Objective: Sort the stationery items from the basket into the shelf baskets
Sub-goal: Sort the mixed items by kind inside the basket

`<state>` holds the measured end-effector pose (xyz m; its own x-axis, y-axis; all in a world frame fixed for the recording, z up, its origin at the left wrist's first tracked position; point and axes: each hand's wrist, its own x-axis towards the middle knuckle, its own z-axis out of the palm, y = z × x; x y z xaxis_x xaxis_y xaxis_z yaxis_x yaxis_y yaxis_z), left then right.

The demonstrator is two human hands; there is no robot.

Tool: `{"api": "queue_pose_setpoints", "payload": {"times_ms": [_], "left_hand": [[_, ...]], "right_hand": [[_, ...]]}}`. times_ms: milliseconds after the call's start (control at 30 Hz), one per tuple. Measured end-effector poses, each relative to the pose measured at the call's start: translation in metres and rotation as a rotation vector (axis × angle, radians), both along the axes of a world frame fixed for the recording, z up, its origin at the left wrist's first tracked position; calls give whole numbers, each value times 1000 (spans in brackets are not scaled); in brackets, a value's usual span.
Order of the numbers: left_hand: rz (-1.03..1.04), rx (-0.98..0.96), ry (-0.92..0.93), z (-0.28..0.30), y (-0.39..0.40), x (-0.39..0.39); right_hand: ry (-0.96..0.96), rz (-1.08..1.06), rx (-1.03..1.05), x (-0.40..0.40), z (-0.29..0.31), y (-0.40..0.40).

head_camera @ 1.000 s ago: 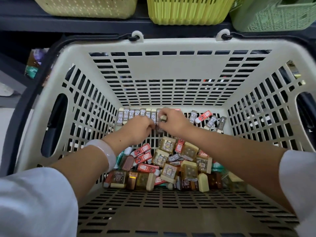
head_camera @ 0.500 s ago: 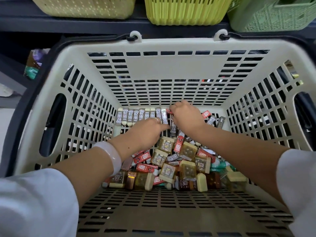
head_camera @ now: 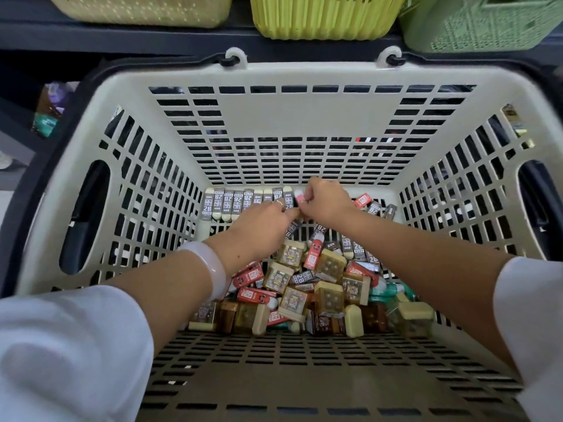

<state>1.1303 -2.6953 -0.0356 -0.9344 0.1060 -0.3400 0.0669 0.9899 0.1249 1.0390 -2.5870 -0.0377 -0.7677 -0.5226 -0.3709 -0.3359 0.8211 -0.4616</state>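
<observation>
White bangle (head_camera: 213, 269), white sleeves (head_camera: 70, 354)

The large beige slotted basket (head_camera: 289, 117) is matt moulded plastic. The small grey and red erasers (head_camera: 227, 202) wear glossy printed paper sleeves. A smooth, glossy pale bangle (head_camera: 210, 266) meets soft white cloth sleeves (head_camera: 70, 351).

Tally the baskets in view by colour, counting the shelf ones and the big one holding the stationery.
Pale yellow shelf basket: 1
Lime shelf basket: 1
Green shelf basket: 1
Beige slotted basket: 1
Total: 4
Inside the beige one, the right hand pinches a red eraser.
</observation>
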Motion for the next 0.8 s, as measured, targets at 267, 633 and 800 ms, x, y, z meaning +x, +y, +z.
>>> {"api": "queue_pose_setpoints", "payload": {"times_ms": [267,633,800], "left_hand": [[-66,102,-92,-4,6,2],[440,521,198,17,-6,-6],[561,881,120,19,0,-16]], "right_hand": [[137,91,164,5,2,0],[-150,-84,-293,0,7,7],[-623,-301,-590,15,17,4]]}}
